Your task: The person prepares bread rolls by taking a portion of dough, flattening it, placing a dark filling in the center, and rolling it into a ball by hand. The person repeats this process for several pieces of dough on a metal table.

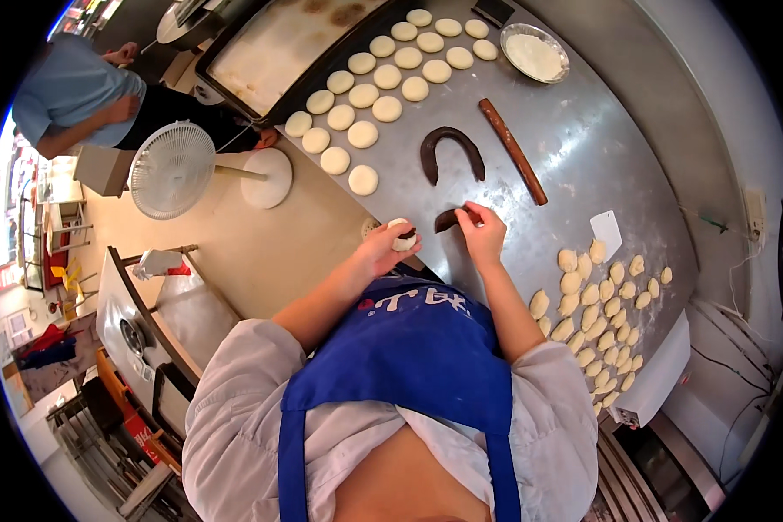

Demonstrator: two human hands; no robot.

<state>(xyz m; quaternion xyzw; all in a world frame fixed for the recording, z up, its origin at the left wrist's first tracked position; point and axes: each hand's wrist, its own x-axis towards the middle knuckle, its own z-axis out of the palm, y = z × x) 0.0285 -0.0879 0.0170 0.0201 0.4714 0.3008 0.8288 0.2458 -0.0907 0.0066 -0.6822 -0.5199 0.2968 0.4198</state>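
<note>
Far left of the left hand, beyond the counter (600,157), I can see a person in a blue shirt (83,100), then a fan (172,165) standing nearer to it. Ahead and left of that hand lies a large tray (265,56) with a dark rim. The dough discs (387,109) come next, pale and round, in slanting rows on the counter ahead of the left hand.

The left hand (378,253) is half curled, and I see it holding a piece of dough (404,244) in its fingers, with dark paste (408,233) showing on it. Just to its right, a short dark strip (446,221) has its right end pinched between thumb and fingers of the right hand (485,238), which is nearly closed. Ahead of the right hand I have a dark rope (451,134) bent like an arch, its ends toward me.

Ahead and right of that hand, the brown rod (512,151) lies aslant, with a bowl (535,56) of white powder well beyond. To its right I make out many small lumps (592,315) of dough, spreading back toward me, and a white scraper (607,233) at their far end.
</note>
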